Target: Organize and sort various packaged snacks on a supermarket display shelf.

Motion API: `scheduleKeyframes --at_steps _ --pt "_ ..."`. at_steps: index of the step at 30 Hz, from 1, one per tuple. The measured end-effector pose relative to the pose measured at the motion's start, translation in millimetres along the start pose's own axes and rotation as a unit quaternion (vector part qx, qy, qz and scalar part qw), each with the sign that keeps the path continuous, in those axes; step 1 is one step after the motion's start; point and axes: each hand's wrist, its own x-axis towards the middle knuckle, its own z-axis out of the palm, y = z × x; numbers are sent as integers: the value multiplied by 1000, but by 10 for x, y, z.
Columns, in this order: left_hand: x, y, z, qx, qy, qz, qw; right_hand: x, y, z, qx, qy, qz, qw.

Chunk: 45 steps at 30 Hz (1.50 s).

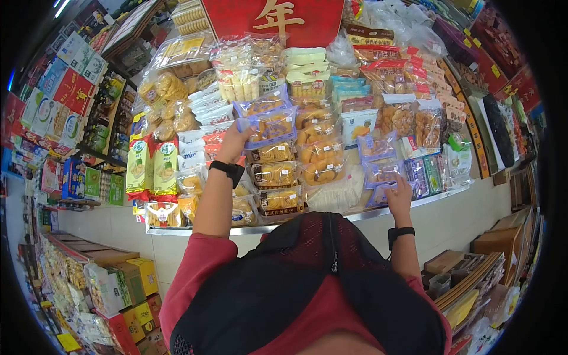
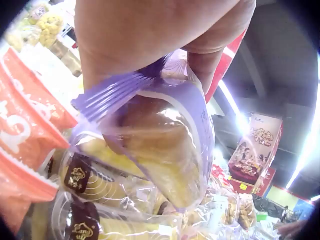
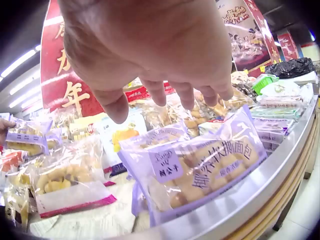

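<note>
My left hand (image 1: 236, 144) grips the left end of a purple-edged bread packet (image 1: 273, 126) above the middle of the display. In the left wrist view this bread packet (image 2: 172, 150) hangs below the fingers, its crimped purple edge bunched in the grip. Behind it lies another purple bread packet (image 1: 260, 105). Over at the front right, my right hand (image 1: 401, 198) hovers at a short stack of similar purple packets (image 1: 381, 171). The right wrist view shows its fingers (image 3: 159, 92) loosely spread above the nearest purple bread packet (image 3: 200, 175), with nothing held.
Brown-labelled bread packets (image 1: 275, 174) and clear bags of round buns (image 1: 322, 168) fill the middle. Green-and-red packets (image 1: 139, 165) stand at the left. A metal edge (image 1: 438, 195) runs along the display's front. A red sign (image 1: 236, 18) stands at the back.
</note>
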Motion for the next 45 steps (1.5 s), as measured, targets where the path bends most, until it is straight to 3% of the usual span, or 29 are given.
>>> scheduleKeyframes --at_steps 2,5,8,12,14,15,17,18,19,20,21,22,23,24,26,27,35,39,41,43,45 --pt "45 -5 6 -99 -2 9 995 -29 -32 -40 -51 -63 19 997" --pt "140 1 58 -135 26 1 990 -93 102 160 -125 -105 27 986" --pt "327 -93 51 -118 12 -10 993 -119 120 232 -116 -140 31 983" --pt "538 -286 19 -91 17 -23 995 -122 88 204 -156 -119 22 980" --pt "511 -263 57 -72 95 4 993 -85 86 144 -205 -83 65 973" --pt "471 -208 83 -70 93 3 993 -74 90 106 -205 -84 68 973" --pt "378 -103 119 5 160 53 986 -71 157 38 -214 -59 103 970" --pt "340 -43 133 6 159 52 986 -71 260 67 -223 -38 106 968" --pt "303 9 144 57 161 103 980 -63 348 74 -223 -39 108 968" --pt "267 60 161 107 163 154 969 -43 436 78 -179 -38 136 974" --pt "228 92 202 107 162 154 969 -26 530 79 -135 -36 163 977" --pt "185 110 268 291 180 225 912 -28 694 145 -136 -37 163 977" --pt "139 132 334 462 190 286 818 -42 903 267 -85 1 165 983" --pt "82 170 403 461 192 285 818 -48 1010 328 -34 38 164 985" --pt "-6 250 498 610 108 298 726 -30 914 230 37 26 202 978" --pt "1 202 480 609 110 299 726 -14 840 183 109 16 242 964" --pt "120 195 308 677 -48 250 690 8 836 171 53 -5 245 968" --pt "161 186 266 671 -59 257 693 21 814 167 83 -3 243 967" --pt "159 167 367 649 32 317 690 49 755 109 88 -4 263 961" --pt "183 205 476 647 32 306 697 46 738 101 92 -9 282 955" --pt "265 211 549 646 30 297 703 3 809 177 117 47 265 956"
